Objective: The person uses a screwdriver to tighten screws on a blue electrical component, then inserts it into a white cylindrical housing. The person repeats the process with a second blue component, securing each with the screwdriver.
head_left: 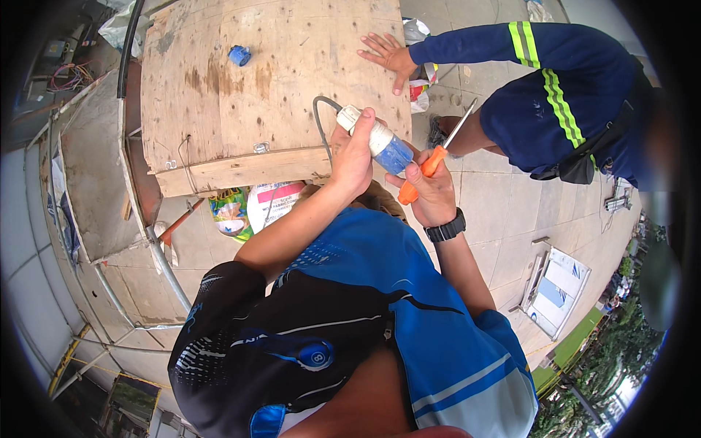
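My left hand (352,164) is closed around an industrial plug connector (393,152), white at the back with a blue front end. A dark cable (316,117) loops out of its white end. Between the fingers of my right hand (438,198), which wears a black watch, is a screwdriver (424,175) with an orange handle. Its metal shaft points up and right, away from the connector. Some right fingertips are near the connector's blue end; whether they touch it I cannot tell. A small blue cylindrical part (239,55) lies apart on the wooden tabletop (292,66).
At the right, a person in a navy top with reflective stripes (562,109) rests a spread hand (389,60) on the tabletop's edge. Bags (274,201) stand under the near edge. A metal frame (120,168) is at the left. A white panel (558,292) lies on the floor.
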